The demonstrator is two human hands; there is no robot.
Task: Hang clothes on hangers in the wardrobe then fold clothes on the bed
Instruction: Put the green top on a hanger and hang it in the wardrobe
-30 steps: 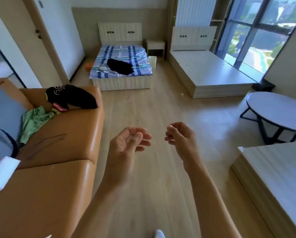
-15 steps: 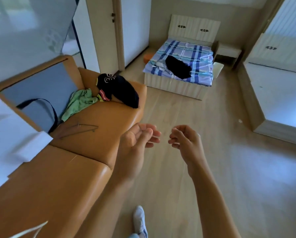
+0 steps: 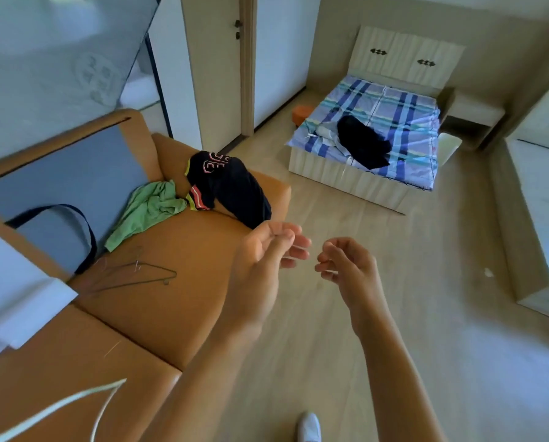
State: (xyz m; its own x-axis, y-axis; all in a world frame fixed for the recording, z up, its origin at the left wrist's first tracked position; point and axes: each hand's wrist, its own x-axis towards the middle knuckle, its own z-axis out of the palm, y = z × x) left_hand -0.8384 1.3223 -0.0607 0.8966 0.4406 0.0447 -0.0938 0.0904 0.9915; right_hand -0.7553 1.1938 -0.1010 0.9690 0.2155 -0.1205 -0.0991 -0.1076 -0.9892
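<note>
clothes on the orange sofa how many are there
2 on the sofa: a crumpled green garment beside the blue cushion, a black printed garment touching its right side. Others could lie under them.

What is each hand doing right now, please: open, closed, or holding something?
Left hand: open, fingers loosely curled, holding nothing.
Right hand: open, fingers loosely curled, holding nothing.

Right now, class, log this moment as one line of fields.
left hand: empty, loosely curled | right hand: empty, loosely curled | green garment, black garment, wire hanger: on sofa | stage: nothing picked up
</note>
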